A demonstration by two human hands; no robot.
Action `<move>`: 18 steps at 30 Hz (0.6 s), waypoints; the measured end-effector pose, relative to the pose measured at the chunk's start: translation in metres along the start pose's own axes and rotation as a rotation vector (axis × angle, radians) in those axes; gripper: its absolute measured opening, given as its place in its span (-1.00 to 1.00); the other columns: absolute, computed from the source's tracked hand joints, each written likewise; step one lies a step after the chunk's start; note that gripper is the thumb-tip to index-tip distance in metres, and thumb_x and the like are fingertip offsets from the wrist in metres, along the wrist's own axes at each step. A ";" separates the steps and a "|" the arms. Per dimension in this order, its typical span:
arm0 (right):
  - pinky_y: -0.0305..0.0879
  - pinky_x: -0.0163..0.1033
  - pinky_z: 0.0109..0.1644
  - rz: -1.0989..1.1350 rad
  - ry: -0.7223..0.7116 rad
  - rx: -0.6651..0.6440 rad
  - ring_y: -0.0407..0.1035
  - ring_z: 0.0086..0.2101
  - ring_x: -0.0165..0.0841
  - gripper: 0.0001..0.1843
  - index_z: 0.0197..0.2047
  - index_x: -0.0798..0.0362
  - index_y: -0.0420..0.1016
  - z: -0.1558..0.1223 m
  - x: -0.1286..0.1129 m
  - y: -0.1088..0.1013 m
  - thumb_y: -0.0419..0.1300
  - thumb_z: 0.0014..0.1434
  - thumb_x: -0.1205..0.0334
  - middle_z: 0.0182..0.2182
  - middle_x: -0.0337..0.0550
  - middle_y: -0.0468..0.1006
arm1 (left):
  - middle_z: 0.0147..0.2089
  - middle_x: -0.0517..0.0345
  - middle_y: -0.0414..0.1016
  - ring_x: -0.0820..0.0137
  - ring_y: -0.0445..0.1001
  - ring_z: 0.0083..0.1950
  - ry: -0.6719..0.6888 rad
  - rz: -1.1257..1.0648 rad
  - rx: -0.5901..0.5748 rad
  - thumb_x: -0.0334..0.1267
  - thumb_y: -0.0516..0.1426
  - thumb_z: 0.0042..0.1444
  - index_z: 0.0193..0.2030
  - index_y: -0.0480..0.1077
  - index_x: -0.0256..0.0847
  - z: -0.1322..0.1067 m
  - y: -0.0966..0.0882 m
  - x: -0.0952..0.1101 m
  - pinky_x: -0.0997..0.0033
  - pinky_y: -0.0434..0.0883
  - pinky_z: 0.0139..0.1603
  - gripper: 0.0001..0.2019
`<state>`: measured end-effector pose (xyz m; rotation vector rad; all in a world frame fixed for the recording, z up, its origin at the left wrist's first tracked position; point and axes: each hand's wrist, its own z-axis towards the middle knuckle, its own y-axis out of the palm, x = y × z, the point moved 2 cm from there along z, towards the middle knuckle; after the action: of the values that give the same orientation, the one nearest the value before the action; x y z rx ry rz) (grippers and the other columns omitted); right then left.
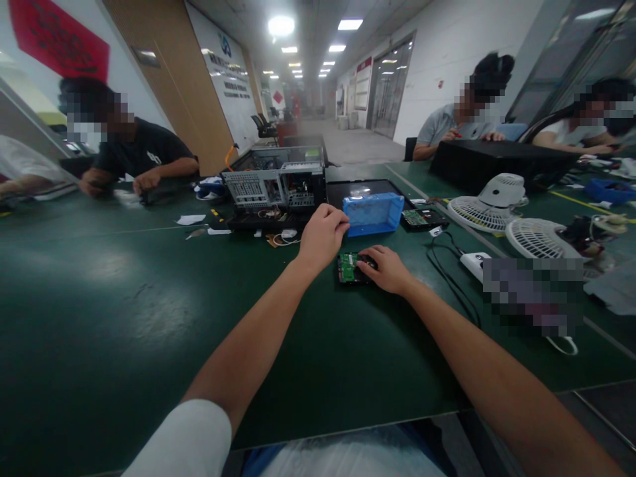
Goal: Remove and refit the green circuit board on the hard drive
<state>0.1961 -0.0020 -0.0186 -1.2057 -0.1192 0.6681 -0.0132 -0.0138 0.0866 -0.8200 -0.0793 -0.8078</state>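
Note:
A hard drive with a green circuit board lies flat on the dark green table. My right hand rests on its right side, fingers curled down over the black casing. My left hand hovers just behind it, fingers bent in a loose fist, its fingertips close to the left edge of a blue plastic bin. Whether the left hand holds something small is hidden.
An open computer case stands behind the bin, with another circuit board to its right. Two white fans, a black cable and a white power strip lie to the right. Other people sit around the table.

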 end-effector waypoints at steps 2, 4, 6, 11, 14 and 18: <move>0.27 -0.02 0.12 -0.004 0.004 0.003 0.40 0.01 -0.12 -0.58 0.11 -0.07 0.53 0.000 0.000 0.000 0.08 0.37 -0.10 0.00 -0.01 0.55 | -0.06 0.03 0.49 0.27 0.48 0.00 0.003 0.021 0.006 -0.35 0.17 0.27 -0.15 0.53 -0.16 0.000 0.000 0.000 0.24 0.46 0.07 -0.90; 0.27 -0.03 0.12 -0.005 0.004 0.004 0.40 0.02 -0.12 -0.58 0.11 -0.06 0.54 0.000 0.000 0.001 0.08 0.37 -0.10 0.00 -0.01 0.55 | -0.08 0.05 0.51 0.27 0.48 0.00 0.017 0.035 -0.003 -0.36 0.15 0.28 -0.14 0.54 -0.14 -0.001 0.000 0.000 0.23 0.46 0.07 -0.87; 0.27 -0.03 0.12 -0.003 0.001 0.001 0.40 0.01 -0.12 -0.57 0.11 -0.06 0.54 0.001 0.000 0.001 0.08 0.37 -0.11 0.01 0.00 0.55 | -0.08 0.06 0.54 0.26 0.49 0.01 0.035 0.042 -0.018 -0.38 0.14 0.29 -0.13 0.54 -0.14 -0.001 0.001 0.001 0.22 0.46 0.07 -0.86; 0.26 -0.02 0.12 0.006 0.004 0.002 0.39 0.02 -0.11 -0.58 0.11 -0.07 0.54 0.000 0.000 0.000 0.08 0.37 -0.10 0.01 0.00 0.55 | -0.09 0.05 0.58 0.23 0.52 0.00 0.034 0.041 -0.030 -0.33 0.20 0.26 -0.16 0.51 -0.16 0.000 0.002 0.000 0.20 0.46 0.08 -0.94; 0.26 -0.02 0.13 0.010 0.006 0.003 0.40 0.02 -0.11 -0.59 0.11 -0.07 0.54 0.000 0.000 0.000 0.09 0.37 -0.09 0.00 0.00 0.55 | -0.12 0.06 0.60 0.25 0.55 -0.05 0.017 0.009 -0.023 -0.27 0.22 0.25 -0.19 0.49 -0.17 0.000 0.003 0.000 0.23 0.48 0.03 -0.95; 0.27 -0.02 0.12 0.012 0.004 0.001 0.41 0.01 -0.12 -0.59 0.10 -0.07 0.54 0.001 -0.001 -0.001 0.09 0.36 -0.09 0.00 0.00 0.55 | -0.18 0.08 0.61 0.29 0.57 -0.13 -0.030 -0.015 -0.009 -0.20 0.25 0.24 -0.21 0.45 -0.17 0.000 0.004 -0.002 0.27 0.49 -0.04 -0.89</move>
<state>0.1955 -0.0020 -0.0172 -1.2071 -0.1085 0.6763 -0.0123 -0.0109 0.0834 -0.8409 -0.1088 -0.8102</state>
